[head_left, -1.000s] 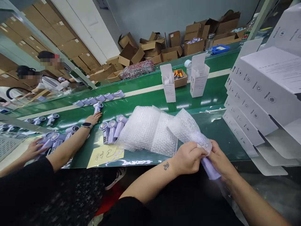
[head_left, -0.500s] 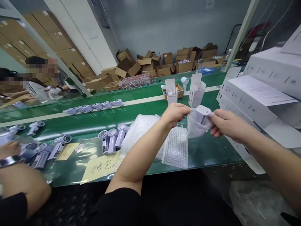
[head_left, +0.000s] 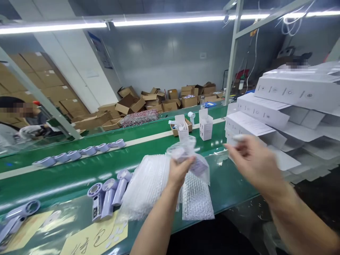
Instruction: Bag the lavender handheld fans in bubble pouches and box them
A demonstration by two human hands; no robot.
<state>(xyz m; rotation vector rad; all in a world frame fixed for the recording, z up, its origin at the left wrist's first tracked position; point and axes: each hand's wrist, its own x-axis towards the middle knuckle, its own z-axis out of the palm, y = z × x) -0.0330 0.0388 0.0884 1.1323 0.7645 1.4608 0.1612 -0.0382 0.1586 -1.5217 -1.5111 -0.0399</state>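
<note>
My left hand (head_left: 180, 171) is closed around a lilac handheld fan in a bubble bag (head_left: 200, 168), held above the bench. Its round end pokes up past my fingers, wrapped in clear film. To the right, in front of the white boxes, is my right hand (head_left: 253, 164), blurred, with curled fingers; a small whitish spot shows at the fingertips, too smeared to name. Below the held fan lies a flat bubble bag (head_left: 198, 202), beside a stack of bubble bags (head_left: 148, 184). Several lilac handheld fans (head_left: 108, 198) lie left of that stack.
Folded white boxes (head_left: 289, 92) are piled high on the right. Two open white boxes (head_left: 206, 128) stand on the green belt beside a small brown carton (head_left: 189, 125). More fans (head_left: 90, 151) line the belt. A yellow paper (head_left: 77, 241) with white stickers lies in front.
The bagged fan has gone from between both hands into my left hand, farther left. My right hand has let go of it and pulled away right. The view has tilted up.
</note>
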